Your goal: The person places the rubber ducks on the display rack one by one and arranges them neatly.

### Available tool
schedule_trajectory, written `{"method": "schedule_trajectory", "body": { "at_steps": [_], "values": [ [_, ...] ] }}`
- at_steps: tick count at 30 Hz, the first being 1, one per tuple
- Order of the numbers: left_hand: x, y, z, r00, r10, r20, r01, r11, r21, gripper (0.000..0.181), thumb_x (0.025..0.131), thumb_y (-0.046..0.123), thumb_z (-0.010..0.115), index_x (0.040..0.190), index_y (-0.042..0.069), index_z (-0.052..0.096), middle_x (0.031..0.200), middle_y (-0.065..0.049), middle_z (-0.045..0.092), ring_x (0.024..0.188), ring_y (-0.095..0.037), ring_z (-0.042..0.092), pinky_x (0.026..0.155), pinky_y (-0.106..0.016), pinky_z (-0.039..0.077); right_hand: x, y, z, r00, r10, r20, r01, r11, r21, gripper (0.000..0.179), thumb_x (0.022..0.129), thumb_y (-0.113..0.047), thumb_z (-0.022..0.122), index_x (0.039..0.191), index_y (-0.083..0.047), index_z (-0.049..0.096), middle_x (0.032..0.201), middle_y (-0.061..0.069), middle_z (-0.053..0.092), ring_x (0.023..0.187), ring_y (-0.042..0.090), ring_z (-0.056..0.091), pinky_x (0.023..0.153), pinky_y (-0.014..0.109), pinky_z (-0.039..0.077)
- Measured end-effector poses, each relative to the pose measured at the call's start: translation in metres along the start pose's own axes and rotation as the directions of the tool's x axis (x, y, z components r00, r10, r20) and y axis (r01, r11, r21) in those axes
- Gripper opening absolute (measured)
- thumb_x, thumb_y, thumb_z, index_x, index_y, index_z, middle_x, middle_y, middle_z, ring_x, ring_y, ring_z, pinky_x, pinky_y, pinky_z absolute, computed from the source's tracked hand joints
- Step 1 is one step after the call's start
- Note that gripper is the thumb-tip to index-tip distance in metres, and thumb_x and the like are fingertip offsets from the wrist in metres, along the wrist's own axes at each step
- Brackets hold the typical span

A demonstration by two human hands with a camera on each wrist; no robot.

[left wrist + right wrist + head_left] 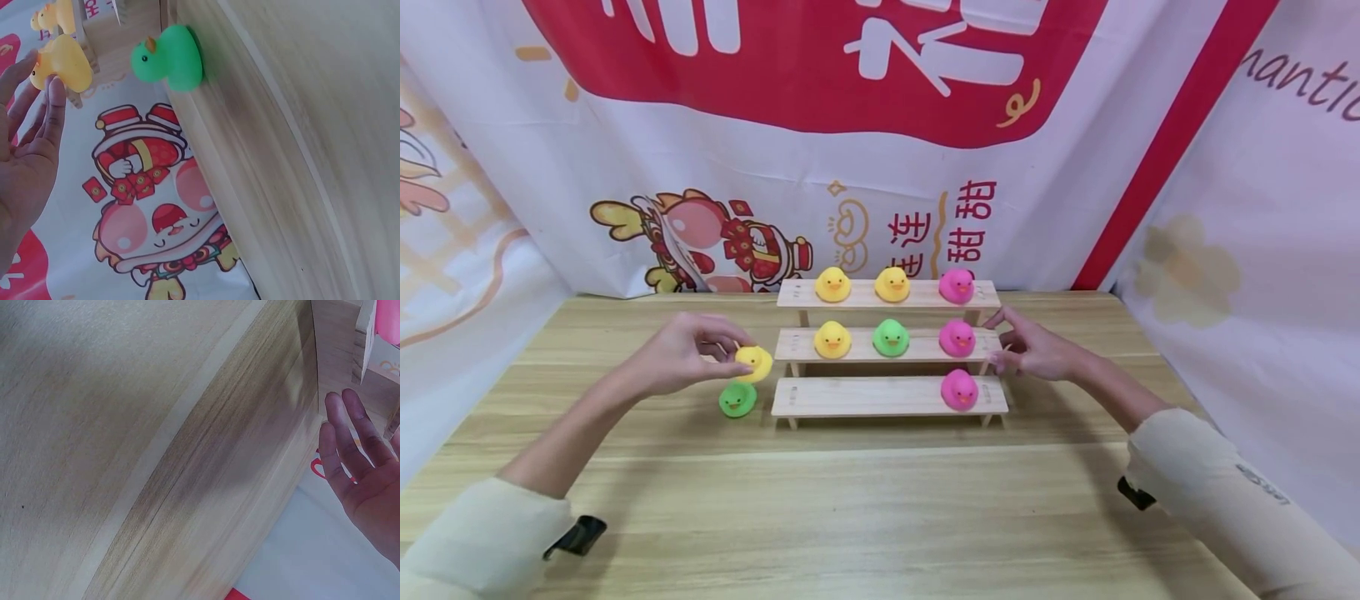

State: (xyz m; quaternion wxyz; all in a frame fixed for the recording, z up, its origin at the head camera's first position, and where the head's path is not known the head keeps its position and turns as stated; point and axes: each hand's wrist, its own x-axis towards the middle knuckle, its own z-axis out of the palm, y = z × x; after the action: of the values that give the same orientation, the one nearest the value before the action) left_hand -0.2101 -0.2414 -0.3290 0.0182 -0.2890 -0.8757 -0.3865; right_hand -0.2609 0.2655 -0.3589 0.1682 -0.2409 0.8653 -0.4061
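Observation:
My left hand (688, 354) pinches a yellow rubber duck (756, 363) between thumb and fingers, just left of the three-tier wooden stand (857, 397). On the tabletop below that duck sits a green rubber duck (737, 400), also seen in the left wrist view. My right hand (1033, 346) grips the right end of the middle shelf, thumb at the front and index finger behind. Its other fingers (340, 434) extend loosely in the right wrist view, where the thumb is hidden. A pink duck (959, 390) is at the right of the bottom shelf.
The middle shelf bears a yellow duck (832, 340), a green duck (891, 337) and a pink duck (957, 339). Two yellow ducks and a pink duck (957, 286) line the top shelf. A printed cloth (760, 150) hangs behind the wooden table (865, 517).

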Motion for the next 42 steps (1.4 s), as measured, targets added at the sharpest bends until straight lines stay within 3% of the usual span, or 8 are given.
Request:
{"method": "schedule_trajectory", "body": {
  "at_steps": [10,20,29,42],
  "values": [
    [0.006,0.012,0.011,0.999,-0.016,0.036,0.017,1.0,-0.019,0.022,0.083,0.007,0.088,0.103,0.002,0.08,0.098,-0.006,0.072,0.077,-0.014,0.063,0.072,-0.023,0.059,0.002,0.002,0.001,1.0,-0.009,-0.001,0.009,1.0,-0.004,0.043,0.102,-0.008,0.062,0.134,-0.001,0.034,0.1,0.023,0.072,0.088,0.036,0.067,0.064,0.041,0.056],
    [0.01,0.02,0.02,0.997,0.008,0.073,-0.005,0.999,-0.043,0.023,0.083,0.009,0.088,0.103,0.002,0.08,0.093,-0.004,0.071,0.076,-0.014,0.064,0.073,-0.025,0.06,0.002,0.001,0.0,1.0,0.027,-0.004,-0.027,1.0,-0.009,0.044,0.102,-0.011,0.062,0.134,-0.002,0.034,0.111,0.025,0.069,0.091,0.036,0.066,0.068,0.045,0.057],
    [0.019,0.022,0.042,0.993,0.041,0.113,-0.031,0.996,-0.088,0.024,0.084,0.008,0.087,0.105,0.002,0.08,0.1,-0.005,0.073,0.078,-0.015,0.066,0.076,-0.027,0.062,0.001,0.003,0.0,1.0,0.004,-0.007,-0.004,1.0,-0.004,0.046,0.1,-0.008,0.064,0.134,-0.001,0.034,0.108,0.024,0.071,0.09,0.037,0.067,0.065,0.043,0.057],
    [0.035,0.031,0.079,0.992,0.116,0.057,-0.103,0.974,-0.203,0.025,0.081,0.002,0.088,0.104,-0.001,0.08,0.103,-0.008,0.072,0.08,-0.017,0.066,0.072,-0.027,0.061,0.002,0.004,0.0,1.0,-0.008,-0.002,0.008,1.0,-0.016,0.043,0.101,-0.008,0.062,0.133,-0.001,0.034,0.106,0.024,0.071,0.089,0.036,0.067,0.066,0.044,0.058]
  ]
}}
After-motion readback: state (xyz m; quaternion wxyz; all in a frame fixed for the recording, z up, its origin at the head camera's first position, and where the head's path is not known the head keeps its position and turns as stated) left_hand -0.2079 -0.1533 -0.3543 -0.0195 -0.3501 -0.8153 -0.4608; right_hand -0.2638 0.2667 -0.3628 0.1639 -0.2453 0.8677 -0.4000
